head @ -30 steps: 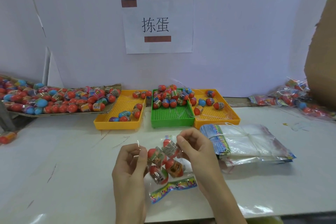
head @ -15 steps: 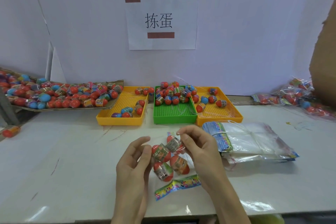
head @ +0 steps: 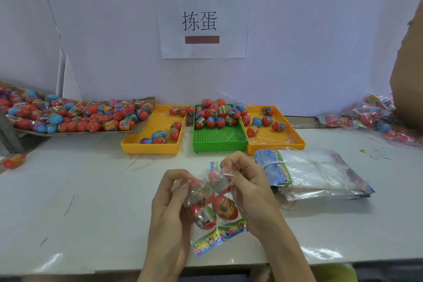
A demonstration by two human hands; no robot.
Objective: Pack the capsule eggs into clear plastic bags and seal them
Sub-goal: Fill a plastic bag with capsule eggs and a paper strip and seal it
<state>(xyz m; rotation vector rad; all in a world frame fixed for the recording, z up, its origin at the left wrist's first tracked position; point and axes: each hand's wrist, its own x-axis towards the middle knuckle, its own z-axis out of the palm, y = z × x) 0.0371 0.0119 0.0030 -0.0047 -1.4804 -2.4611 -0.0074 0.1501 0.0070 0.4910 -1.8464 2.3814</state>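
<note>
1. A cardboard tray (head: 142,129) at the far left holds a heap of red and blue capsule eggs (head: 75,114).
2. A yellow tray (head: 146,147) holds a few eggs; the green tray (head: 217,145) beside it has eggs piled at its far end.
3. The left hand (head: 170,197), fingers curled, pinches the left top edge of the clear bag (head: 211,204).
4. The bag hangs between both hands above the table (head: 80,201), long axis roughly upright, mouth up, its printed strip (head: 219,236) at the bottom slanting up to the right. Four red eggs sit inside.
5. The right hand (head: 249,185) pinches the bag's right top edge.
6. A second yellow tray (head: 277,144) sits behind a tied stack of empty bags (head: 313,171).
7. Filled bags (head: 366,119) lie far right.
</note>
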